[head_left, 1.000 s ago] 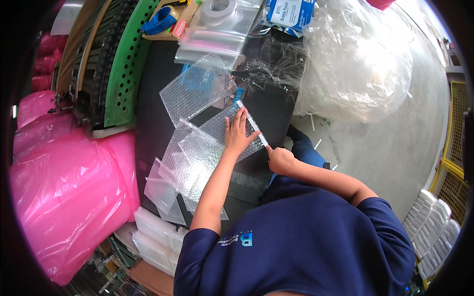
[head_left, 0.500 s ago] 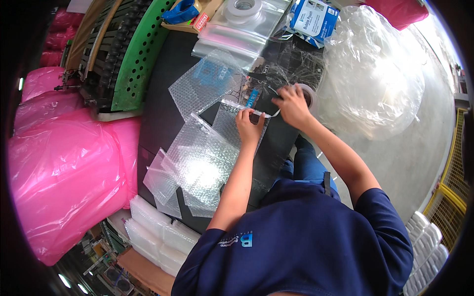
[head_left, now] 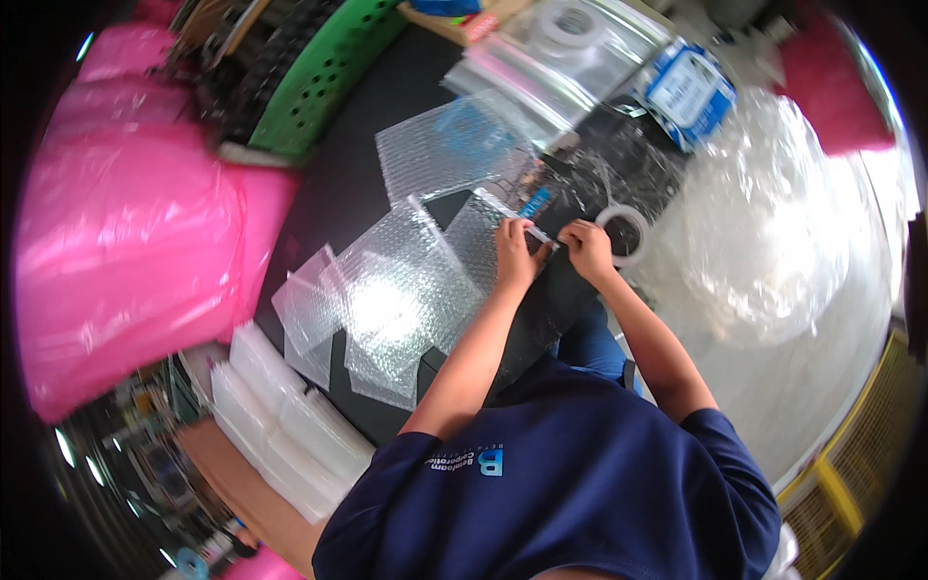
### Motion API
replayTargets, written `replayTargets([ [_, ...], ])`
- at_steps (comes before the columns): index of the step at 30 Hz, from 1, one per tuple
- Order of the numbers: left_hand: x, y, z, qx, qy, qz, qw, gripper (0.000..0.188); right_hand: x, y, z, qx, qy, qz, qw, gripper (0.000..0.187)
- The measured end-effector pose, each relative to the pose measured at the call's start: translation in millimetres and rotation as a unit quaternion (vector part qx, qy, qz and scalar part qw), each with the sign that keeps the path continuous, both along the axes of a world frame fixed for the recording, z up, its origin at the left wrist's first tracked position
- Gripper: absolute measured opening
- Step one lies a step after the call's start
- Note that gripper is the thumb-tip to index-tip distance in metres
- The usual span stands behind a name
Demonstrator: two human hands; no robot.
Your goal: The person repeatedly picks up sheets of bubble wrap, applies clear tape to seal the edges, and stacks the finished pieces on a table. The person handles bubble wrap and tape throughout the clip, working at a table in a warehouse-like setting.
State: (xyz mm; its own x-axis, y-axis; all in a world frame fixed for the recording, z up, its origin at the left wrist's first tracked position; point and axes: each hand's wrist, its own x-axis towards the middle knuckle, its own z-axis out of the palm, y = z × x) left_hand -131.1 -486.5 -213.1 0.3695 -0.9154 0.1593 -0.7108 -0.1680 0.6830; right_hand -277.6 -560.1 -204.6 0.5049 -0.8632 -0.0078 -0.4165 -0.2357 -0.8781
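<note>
My left hand (head_left: 519,253) presses down on the top edge of a clear bubble-wrap pouch (head_left: 471,232), its thumb and fingers closed over that edge. A narrow white tape strip (head_left: 541,235) runs along the edge under the fingers. Just to the right, my right hand (head_left: 587,249) pinches at the strip's end, fingertips together and close to the pouch's corner. The pinched bit is mostly hidden. Beside the right hand lies a roll of white tape (head_left: 638,253). More bubble-wrap pouches (head_left: 396,280) overlap on the black table (head_left: 329,164) to the left.
Another bubble-wrap pouch (head_left: 416,155) and clear plastic film (head_left: 503,82) with a second tape roll (head_left: 567,24) lie farther back. A blue-and-white packet (head_left: 688,94) and a big clear plastic bag (head_left: 764,222) are at right. Pink wrapped bundles (head_left: 145,251) stand left.
My right hand has come down toward the pouch's corner, nearer my left hand, uncovering the tape roll. The strip no longer stretches loose between the hands. The whole view has shifted.
</note>
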Motion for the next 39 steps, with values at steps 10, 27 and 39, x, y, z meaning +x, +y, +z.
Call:
replayTargets([
  [10,93.0,93.3,40.0,0.215,-0.149,0.204,0.943,0.102,-13.4,-31.9,-0.6,0.222,-0.122,0.245,0.936,0.047],
  [27,147.2,-37.8,5.0,0.109,-0.267,0.149,0.946,0.069,-77.2,-103.8,-41.2,-0.327,0.192,0.412,0.829,0.04],
  [39,2.5,-54.2,26.7,0.145,-0.086,-0.014,0.986,0.03,-96.5,-93.5,69.4,-0.065,0.116,0.183,0.974,0.026],
])
